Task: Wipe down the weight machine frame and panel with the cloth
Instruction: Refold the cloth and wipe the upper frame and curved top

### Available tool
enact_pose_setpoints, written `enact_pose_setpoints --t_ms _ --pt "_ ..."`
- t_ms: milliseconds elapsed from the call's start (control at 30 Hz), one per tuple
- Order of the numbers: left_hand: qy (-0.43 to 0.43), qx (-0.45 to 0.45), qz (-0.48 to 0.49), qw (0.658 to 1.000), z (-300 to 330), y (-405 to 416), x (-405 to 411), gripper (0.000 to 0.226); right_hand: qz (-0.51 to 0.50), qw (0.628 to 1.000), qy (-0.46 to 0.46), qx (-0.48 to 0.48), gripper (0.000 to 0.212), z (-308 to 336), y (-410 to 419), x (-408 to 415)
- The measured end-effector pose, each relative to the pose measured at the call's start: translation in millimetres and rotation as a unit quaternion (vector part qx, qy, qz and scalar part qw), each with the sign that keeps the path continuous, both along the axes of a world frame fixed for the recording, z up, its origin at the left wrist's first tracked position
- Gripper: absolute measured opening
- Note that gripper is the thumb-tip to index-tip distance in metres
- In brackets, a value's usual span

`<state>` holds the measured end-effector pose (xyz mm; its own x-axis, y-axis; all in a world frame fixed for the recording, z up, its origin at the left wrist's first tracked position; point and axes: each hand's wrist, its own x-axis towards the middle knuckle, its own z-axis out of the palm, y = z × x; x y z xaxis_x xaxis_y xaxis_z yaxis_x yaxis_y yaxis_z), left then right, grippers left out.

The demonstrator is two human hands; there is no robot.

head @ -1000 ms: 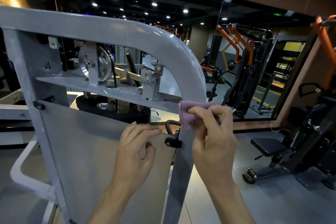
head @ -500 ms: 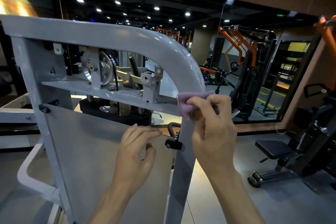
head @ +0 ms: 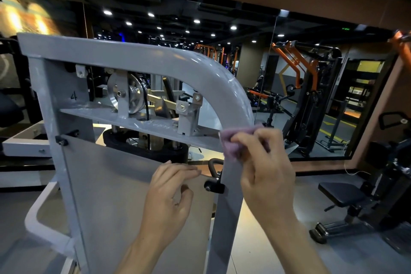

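Two hands up at the machine: right hand [head: 264, 162] has the pink cloth [head: 233, 140] bunched under curled fingers and pressed onto the grey frame [head: 155, 58] upright, just below the bend and beside the end of the cross plate [head: 124, 120]. Left hand [head: 171, 193] holds nothing, fingers loosely bent, tips resting along the top edge of the flat panel [head: 106, 184]. Cloth looks light, soft and floppy, likely to slip or fold over, so best kept wadded in the palm. Frame reads as stiff painted steel, glossy and probably slick, heavy enough to take firm pressure. Panel looks thinner and may flex, so brace its edge. Pulley [head: 131, 93] and black knob [head: 213, 187] could snag the cloth
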<state>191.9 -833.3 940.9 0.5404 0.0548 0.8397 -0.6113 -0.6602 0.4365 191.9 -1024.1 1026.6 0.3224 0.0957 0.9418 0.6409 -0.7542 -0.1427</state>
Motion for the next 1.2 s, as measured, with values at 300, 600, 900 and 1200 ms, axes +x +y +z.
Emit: enact_pose_setpoints --t_ms 300,600,900,1200 --pt "0.004 -0.008 -0.015 1.0 0.3 1.8 0.2 0.04 0.03 0.999 -0.017 0.017 0.035 29.2 5.7 8.2" --pt "-0.007 -0.005 -0.023 1.0 -1.3 4.2 4.1 0.038 -0.024 0.998 0.054 -0.021 0.063 -42.6 -17.7 -4.8" --pt "-0.002 -0.007 -0.032 0.999 -1.3 7.3 5.4 0.051 0.017 0.999 -0.037 -0.027 0.03 69.1 20.9 14.2" --pt "-0.064 0.023 -0.055 0.996 -4.3 18.3 16.8 0.038 -0.054 0.998 -0.031 0.033 0.054 -11.3 9.2 6.3"
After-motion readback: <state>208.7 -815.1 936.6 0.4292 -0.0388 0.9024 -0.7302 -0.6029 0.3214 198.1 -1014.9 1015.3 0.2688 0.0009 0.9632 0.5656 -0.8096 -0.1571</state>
